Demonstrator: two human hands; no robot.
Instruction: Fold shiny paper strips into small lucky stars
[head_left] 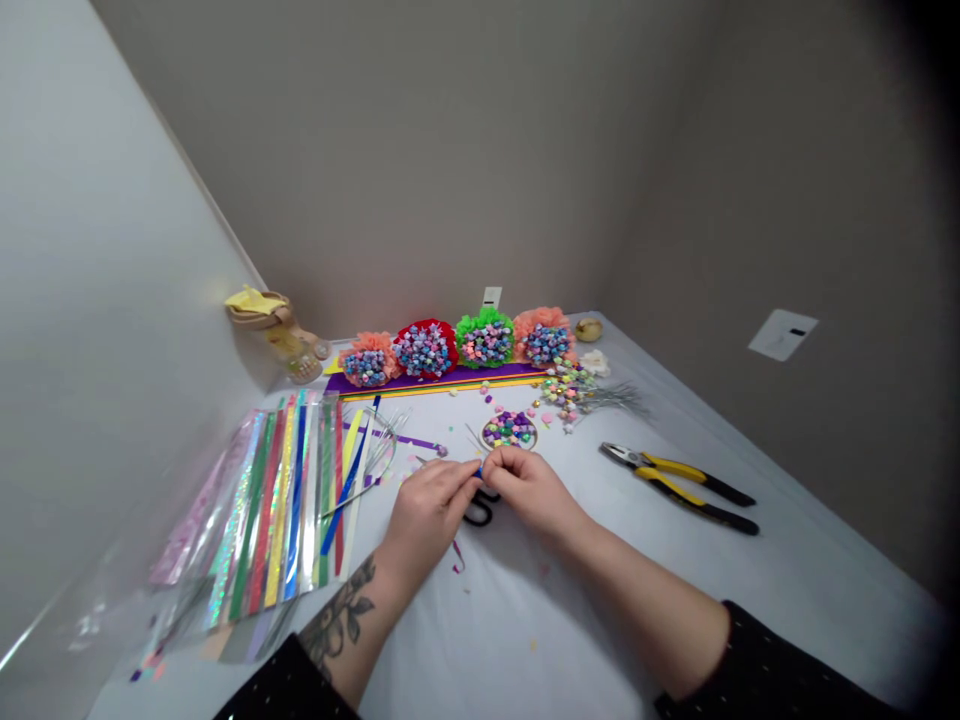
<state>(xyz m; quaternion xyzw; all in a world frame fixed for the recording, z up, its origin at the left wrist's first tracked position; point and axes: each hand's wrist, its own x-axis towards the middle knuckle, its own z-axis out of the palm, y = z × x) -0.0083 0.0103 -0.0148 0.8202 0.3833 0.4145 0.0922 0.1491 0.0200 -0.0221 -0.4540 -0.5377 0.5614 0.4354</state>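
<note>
My left hand (pixel 436 497) and my right hand (pixel 529 488) meet at the middle of the table, both closed in a pinch. Between their fingertips is a small blue paper piece (pixel 479 472), mostly covered by the fingers. Black scissor handles (pixel 478 512) show just beneath my hands; the blades are hidden. Right behind my fingers stands a small round bowl (pixel 535 440) of purple, pink and white folded paper stars (pixel 510 427). Left of my left hand lie loose paper strips in blue (pixel 349 490), yellow and red, beside a clear sleeve of many-coloured strips (pixel 277 510).
Several tissue-paper flowers (pixel 485 338) filled with paper stars line the wall on coloured sheets (pixel 442 384). Loose stars (pixel 568 385) and thin wires (pixel 619 398) lie at back right. Yellow-black pliers (pixel 679 482) rest at right. A jar (pixel 289 345) stands at back left.
</note>
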